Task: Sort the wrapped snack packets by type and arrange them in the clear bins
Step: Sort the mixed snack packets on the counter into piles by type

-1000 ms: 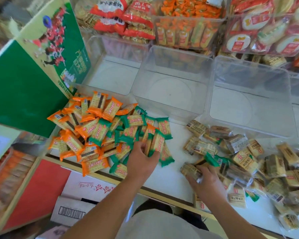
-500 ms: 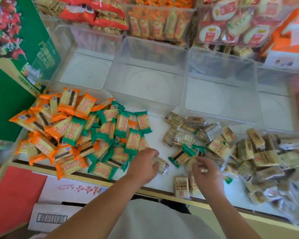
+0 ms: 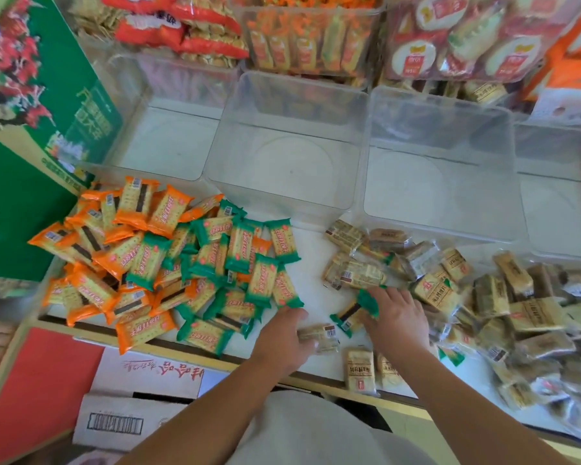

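- Green-ended packet (image 3: 349,313) lies at the inner fringe of the brown heap (image 3: 500,307), pinched between thumb and fingers of the right hand (image 3: 396,318).
- The left hand (image 3: 282,337) lies over one end of a lone clear-wrapped packet (image 3: 320,337); whether it grips, I cannot tell.
- Slick wrappers could slip from a light pinch, and a dragged neighbour would mix the types.
- The shelf (image 3: 312,260) ends just beside both wrists; a forearm could knock off the edge packets (image 3: 359,370).
- Open room: the bare strip between heaps, and the clear bins (image 3: 289,169) behind, nothing in them.
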A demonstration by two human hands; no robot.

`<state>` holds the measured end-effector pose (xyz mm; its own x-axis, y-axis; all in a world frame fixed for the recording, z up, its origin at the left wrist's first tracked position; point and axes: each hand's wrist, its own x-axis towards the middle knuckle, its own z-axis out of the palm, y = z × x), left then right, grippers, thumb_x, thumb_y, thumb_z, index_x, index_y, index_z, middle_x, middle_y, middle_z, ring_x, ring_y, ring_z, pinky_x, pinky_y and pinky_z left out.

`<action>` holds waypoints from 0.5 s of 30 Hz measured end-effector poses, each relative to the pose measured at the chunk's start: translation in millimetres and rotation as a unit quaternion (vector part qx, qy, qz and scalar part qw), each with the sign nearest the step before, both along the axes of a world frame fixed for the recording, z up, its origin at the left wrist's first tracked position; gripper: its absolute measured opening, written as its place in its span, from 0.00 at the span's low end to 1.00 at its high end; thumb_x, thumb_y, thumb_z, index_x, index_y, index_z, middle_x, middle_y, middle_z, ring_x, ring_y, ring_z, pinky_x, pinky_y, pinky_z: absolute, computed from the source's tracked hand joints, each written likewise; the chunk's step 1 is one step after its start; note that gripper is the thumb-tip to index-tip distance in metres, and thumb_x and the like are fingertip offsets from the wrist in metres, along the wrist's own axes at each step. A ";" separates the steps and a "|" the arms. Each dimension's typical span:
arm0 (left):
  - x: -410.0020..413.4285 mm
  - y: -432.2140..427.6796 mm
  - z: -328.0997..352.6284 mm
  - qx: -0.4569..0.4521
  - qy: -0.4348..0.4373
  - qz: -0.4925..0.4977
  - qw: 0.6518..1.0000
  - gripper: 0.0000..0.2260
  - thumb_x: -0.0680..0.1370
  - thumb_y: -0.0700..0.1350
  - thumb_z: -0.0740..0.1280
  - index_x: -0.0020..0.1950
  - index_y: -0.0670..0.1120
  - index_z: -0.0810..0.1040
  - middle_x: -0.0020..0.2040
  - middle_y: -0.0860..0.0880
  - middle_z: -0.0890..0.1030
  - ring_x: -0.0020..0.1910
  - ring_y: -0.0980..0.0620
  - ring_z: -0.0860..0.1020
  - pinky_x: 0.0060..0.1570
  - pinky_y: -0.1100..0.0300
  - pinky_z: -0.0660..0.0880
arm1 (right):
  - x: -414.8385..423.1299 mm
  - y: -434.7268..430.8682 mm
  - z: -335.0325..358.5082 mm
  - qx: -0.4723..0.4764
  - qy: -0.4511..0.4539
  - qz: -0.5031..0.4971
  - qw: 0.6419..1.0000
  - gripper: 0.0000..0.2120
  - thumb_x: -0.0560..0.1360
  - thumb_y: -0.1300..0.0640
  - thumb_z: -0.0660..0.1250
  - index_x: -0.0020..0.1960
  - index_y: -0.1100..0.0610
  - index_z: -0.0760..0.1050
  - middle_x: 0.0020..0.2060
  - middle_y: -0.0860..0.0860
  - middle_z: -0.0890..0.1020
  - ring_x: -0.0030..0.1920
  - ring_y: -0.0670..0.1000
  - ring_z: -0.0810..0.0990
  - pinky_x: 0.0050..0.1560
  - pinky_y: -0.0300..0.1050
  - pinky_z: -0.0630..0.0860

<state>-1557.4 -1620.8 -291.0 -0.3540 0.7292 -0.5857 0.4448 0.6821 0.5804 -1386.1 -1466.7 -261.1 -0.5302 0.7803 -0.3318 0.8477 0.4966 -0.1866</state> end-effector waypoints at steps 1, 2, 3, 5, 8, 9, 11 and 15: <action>-2.6 -3.7 1.6 0.003 -0.013 0.028 1.000 0.23 0.77 0.52 0.73 0.71 0.50 0.75 0.66 0.53 0.76 0.63 0.51 0.76 0.65 0.56 0.73 | -0.2 -1.2 0.5 -0.026 0.041 -0.012 0.999 0.21 0.73 0.50 0.76 0.63 0.52 0.79 0.54 0.48 0.80 0.57 0.55 0.78 0.55 0.52 0.78; -5.4 -7.2 2.7 0.007 -0.026 0.053 0.998 0.20 0.78 0.51 0.72 0.69 0.50 0.76 0.65 0.53 0.77 0.62 0.52 0.77 0.64 0.56 0.74 | -1.5 -3.1 2.3 -0.048 0.093 -0.024 0.994 0.17 0.72 0.53 0.77 0.59 0.53 0.80 0.51 0.47 0.79 0.52 0.54 0.80 0.47 0.51 0.81; -8.3 -10.3 2.9 0.014 -0.038 0.076 0.996 0.18 0.78 0.50 0.72 0.67 0.50 0.77 0.62 0.54 0.78 0.59 0.52 0.78 0.62 0.56 0.75 | -5.6 -5.2 7.4 -0.066 0.141 -0.038 0.987 0.14 0.71 0.55 0.77 0.55 0.53 0.80 0.49 0.45 0.77 0.47 0.51 0.80 0.42 0.48 0.81; -14.6 -14.7 6.1 0.034 -0.046 0.103 0.993 0.15 0.79 0.50 0.71 0.65 0.50 0.79 0.58 0.55 0.78 0.55 0.52 0.79 0.59 0.57 0.76 | -21.8 -8.7 23.7 -0.100 0.206 -0.076 0.971 0.12 0.72 0.57 0.76 0.51 0.50 0.75 0.47 0.43 0.76 0.44 0.45 0.79 0.41 0.45 0.79; -23.4 -21.6 13.7 0.059 -0.044 0.138 0.988 0.12 0.80 0.49 0.70 0.63 0.49 0.79 0.54 0.56 0.78 0.50 0.55 0.79 0.56 0.60 0.76 | -62.3 -10.4 37.8 -0.141 0.254 -0.137 0.947 0.12 0.75 0.55 0.73 0.49 0.47 0.70 0.46 0.45 0.77 0.43 0.47 0.79 0.39 0.48 0.78; -26.1 -24.7 17.3 0.068 -0.045 0.155 0.984 0.12 0.80 0.48 0.70 0.63 0.49 0.80 0.54 0.56 0.79 0.49 0.56 0.79 0.54 0.62 0.75 | -80.0 -11.3 37.4 -0.137 0.261 -0.137 0.946 0.12 0.75 0.55 0.72 0.49 0.47 0.69 0.46 0.45 0.77 0.42 0.49 0.78 0.38 0.48 0.77; -31.6 -31.8 24.3 0.088 -0.040 0.187 0.978 0.10 0.80 0.48 0.71 0.60 0.50 0.80 0.52 0.58 0.79 0.50 0.56 0.79 0.54 0.63 0.75 | -119.5 -16.1 33.5 -0.133 0.286 -0.133 0.940 0.10 0.76 0.56 0.71 0.51 0.50 0.70 0.47 0.47 0.77 0.45 0.50 0.78 0.40 0.48 0.76; -45.4 -46.6 29.9 0.112 -0.034 0.236 0.965 0.07 0.79 0.50 0.71 0.56 0.56 0.79 0.52 0.57 0.81 0.50 0.59 0.80 0.55 0.59 0.78 | -172.2 -28.6 21.8 -0.153 0.332 -0.112 0.924 0.13 0.74 0.56 0.75 0.54 0.53 0.73 0.53 0.47 0.76 0.46 0.42 0.74 0.45 0.41 0.72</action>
<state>-1602.8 -1667.4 -261.2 -0.6445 0.6071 -0.4648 0.0715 0.6531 0.7539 -1558.4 -1495.3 -239.3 -0.5335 0.8180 -0.2151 0.5707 0.1605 -0.8054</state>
